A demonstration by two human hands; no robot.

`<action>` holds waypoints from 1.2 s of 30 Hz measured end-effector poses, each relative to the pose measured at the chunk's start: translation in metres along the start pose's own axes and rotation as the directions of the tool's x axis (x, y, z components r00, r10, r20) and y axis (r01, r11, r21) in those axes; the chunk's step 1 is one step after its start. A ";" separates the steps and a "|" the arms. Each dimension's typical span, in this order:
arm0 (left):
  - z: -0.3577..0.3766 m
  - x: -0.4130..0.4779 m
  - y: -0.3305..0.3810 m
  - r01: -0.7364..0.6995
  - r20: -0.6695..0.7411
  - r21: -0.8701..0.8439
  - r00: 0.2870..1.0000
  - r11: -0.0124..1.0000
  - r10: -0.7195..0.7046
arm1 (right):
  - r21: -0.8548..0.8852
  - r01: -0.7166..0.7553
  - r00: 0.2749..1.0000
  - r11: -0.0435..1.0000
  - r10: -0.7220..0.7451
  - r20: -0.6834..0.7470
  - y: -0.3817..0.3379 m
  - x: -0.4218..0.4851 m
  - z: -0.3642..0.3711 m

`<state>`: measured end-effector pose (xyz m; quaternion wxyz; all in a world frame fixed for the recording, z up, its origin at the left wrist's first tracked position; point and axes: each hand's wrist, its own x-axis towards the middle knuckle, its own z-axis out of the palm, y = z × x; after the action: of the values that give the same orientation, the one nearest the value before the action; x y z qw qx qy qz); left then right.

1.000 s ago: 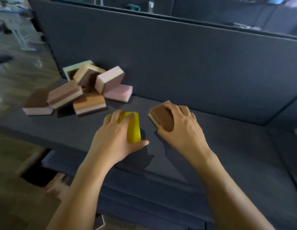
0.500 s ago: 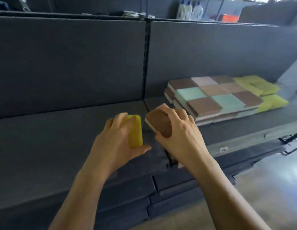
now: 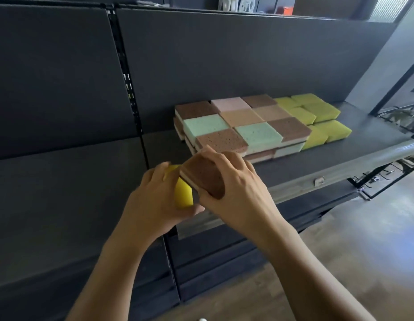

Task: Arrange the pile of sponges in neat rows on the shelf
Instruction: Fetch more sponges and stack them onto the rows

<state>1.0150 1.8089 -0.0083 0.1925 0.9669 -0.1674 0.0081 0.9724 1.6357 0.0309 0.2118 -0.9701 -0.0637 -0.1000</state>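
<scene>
Left hand point(image 3: 152, 201) grips a yellow sponge point(image 3: 184, 193); right hand point(image 3: 239, 189) grips a brown sponge point(image 3: 204, 174) with a pale layer, both held at the shelf point(image 3: 317, 164) front edge. Beyond them, neat rows of sponges point(image 3: 243, 118) in brown, pink, tan, mint and yellow-green already lie stacked on the shelf. These two await placing; no loose pile is in view. No legible writing or brands

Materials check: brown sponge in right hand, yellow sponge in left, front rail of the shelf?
Brown sponge: looks like a coarse, matte, pitted scouring layer bonded to a pale foam layer that shows at its edge.
Yellow sponge: seems to be plain soft foam in a uniform matte colour, with no second layer visible.
Front rail: probably metal, since it is grey with a dull sheen.
</scene>
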 end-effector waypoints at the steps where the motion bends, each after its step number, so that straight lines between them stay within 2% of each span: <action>1: -0.001 -0.001 -0.001 0.001 -0.004 0.010 1.000 1.000 -0.001 | 0.001 0.001 1.000 1.000 -0.001 -0.003 -0.001 0.001 0.000; 9: -0.021 -0.004 -0.012 -0.017 0.006 0.012 1.000 1.000 0.017 | 0.026 -0.008 0.999 1.000 0.009 -0.039 -0.016 0.001 0.001; 13: -0.031 -0.007 -0.013 -0.029 0.037 0.046 0.999 0.999 0.028 | -0.007 -0.025 0.994 1.000 0.024 -0.103 -0.021 0.000 -0.005; 19: -0.046 -0.010 0.000 -0.150 0.001 0.026 0.989 0.988 0.150 | -0.022 -0.121 0.976 0.992 0.115 -0.186 -0.011 -0.009 -0.019; 29: -0.033 0.009 0.063 -0.358 -0.020 -0.034 0.934 0.933 0.358 | -0.021 -0.321 0.916 0.947 0.304 -0.263 0.047 -0.038 -0.047; 36: 0.006 0.045 0.133 -0.411 -0.006 -0.029 0.912 0.911 0.411 | -0.019 -0.387 0.897 0.922 0.371 -0.242 0.125 -0.049 -0.071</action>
<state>1.0138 1.6765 0.0385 0.2007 0.9072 -0.3669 0.0460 0.9338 1.4889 0.0339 0.2009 -0.9518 0.1551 -0.1723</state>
